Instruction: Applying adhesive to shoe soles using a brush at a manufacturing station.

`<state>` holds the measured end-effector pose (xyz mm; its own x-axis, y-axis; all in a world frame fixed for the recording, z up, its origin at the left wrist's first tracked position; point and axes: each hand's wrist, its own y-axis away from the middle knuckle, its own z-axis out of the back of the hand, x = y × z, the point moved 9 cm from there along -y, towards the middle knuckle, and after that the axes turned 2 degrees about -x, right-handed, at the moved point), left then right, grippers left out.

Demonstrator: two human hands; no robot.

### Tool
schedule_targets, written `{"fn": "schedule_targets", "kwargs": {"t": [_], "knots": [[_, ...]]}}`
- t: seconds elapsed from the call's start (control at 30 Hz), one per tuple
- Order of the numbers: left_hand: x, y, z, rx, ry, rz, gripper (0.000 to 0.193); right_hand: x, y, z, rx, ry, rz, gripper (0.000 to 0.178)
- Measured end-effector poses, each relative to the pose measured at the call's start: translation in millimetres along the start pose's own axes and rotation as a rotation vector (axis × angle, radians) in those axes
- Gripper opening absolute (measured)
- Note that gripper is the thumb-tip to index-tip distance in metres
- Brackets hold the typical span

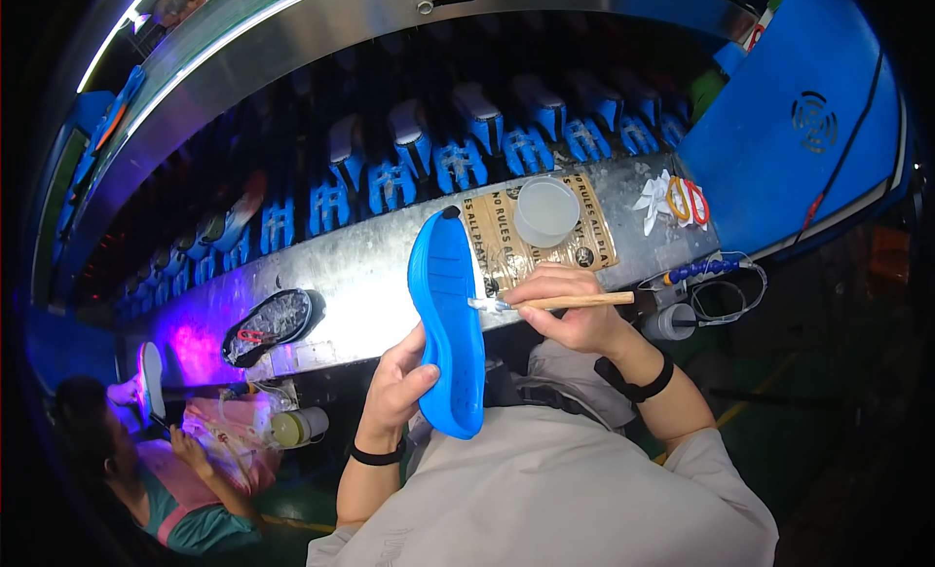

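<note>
A bright blue shoe sole (448,319) with a raised rim stands lengthwise in front of me, its inner side facing up. My left hand (399,387) is closed on its left edge near the lower end, thumb over the rim. In my right hand (570,309) is a brush (584,300) with a wooden handle, gripped between thumb and fingers. The whitish brush tip meets the right rim of the sole, about halfway along. Just beyond my right hand, a round translucent tub (546,212) rests on printed brown cardboard (492,236).
A metal ledge (360,275) runs before a rack of blue clamps (458,163). On it lie a dark shoe-shaped tray (268,325), crumpled white paper (654,202) and coloured rings (689,200). A blue hose (701,270) hangs at right. Another person (185,470) holds a sole at lower left.
</note>
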<state>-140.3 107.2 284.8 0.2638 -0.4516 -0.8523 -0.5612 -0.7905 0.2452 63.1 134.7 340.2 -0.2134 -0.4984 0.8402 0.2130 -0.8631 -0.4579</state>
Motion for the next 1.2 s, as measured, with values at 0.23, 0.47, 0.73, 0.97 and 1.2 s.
{"fn": "schedule_targets", "kwargs": {"t": [0.23,0.47,0.73,0.97,1.2], "knots": [[-1.0,2.9,-3.0,-0.004,-0.005,0.002,0.085,15.5,3.5,-0.7,0.052,-0.003,0.031,0.011],[-6.6,2.4,1.3,-0.025,-0.061,-0.048,0.086,21.6,8.5,-1.6,0.042,-0.057,0.001,0.010],[-9.8,2.8,15.8,-0.064,-0.077,-0.078,0.083,25.6,17.2,-8.1,0.053,-0.090,-0.040,0.010],[-8.9,1.6,12.8,-0.093,-0.045,-0.099,0.083,-12.6,18.3,49.2,-0.374,-0.031,-0.215,0.012],[-4.2,2.4,7.4,-0.082,-0.027,-0.079,0.083,-71.0,1.0,97.1,-0.438,0.331,-0.429,0.014]]}}
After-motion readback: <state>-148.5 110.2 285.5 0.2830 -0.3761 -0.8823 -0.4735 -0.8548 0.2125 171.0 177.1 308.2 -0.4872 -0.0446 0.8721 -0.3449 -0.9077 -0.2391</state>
